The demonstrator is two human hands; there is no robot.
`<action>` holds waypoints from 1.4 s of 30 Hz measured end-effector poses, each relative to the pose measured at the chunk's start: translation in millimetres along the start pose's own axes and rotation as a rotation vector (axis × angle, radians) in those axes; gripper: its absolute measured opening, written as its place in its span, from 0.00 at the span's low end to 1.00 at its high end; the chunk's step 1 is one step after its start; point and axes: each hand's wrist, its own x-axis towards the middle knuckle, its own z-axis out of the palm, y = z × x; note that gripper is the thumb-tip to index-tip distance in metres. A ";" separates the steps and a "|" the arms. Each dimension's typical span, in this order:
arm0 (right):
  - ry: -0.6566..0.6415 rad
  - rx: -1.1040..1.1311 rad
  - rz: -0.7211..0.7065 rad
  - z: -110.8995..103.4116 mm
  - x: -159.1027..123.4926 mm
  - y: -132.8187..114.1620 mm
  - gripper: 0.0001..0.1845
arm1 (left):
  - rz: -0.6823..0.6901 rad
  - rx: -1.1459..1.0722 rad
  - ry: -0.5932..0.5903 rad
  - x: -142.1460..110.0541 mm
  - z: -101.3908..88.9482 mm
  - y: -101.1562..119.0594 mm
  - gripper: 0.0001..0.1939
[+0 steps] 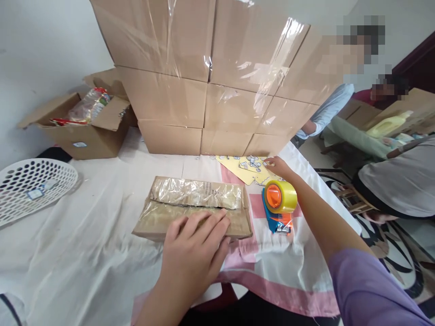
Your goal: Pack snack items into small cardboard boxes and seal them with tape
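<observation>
A brown cardboard box (200, 194) lies in front of me on the table, with shiny clear tape across its top and a seam along its length. My left hand (200, 240) presses on the box's near side, palm down with its fingers spread. Farther right, my right hand (279, 166) reaches to yellow sheets (243, 168) scattered with small grey-white cut-out pieces (253, 161). Its fingertips are apart, close to one small piece; whether they touch it is unclear. Just below that forearm is a tape dispenser (268, 217), blue and orange, carrying a roll of yellowish tape (287, 197).
Stacked cartons (176, 99) wrapped in clear film rise behind the box. An open carton (91, 140) with plastic packaging (90, 106) and a white perforated basket (64, 174) stand left. People sit or stand at right; one wears a light blue sleeve (335, 108). A cloth (84, 235) covers the table.
</observation>
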 end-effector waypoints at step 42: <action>-0.257 1.634 0.141 43.8 -241.3 -171.0 0.19 | 0.201 0.089 -0.003 -3.0 -6.5 -39.6 0.14</action>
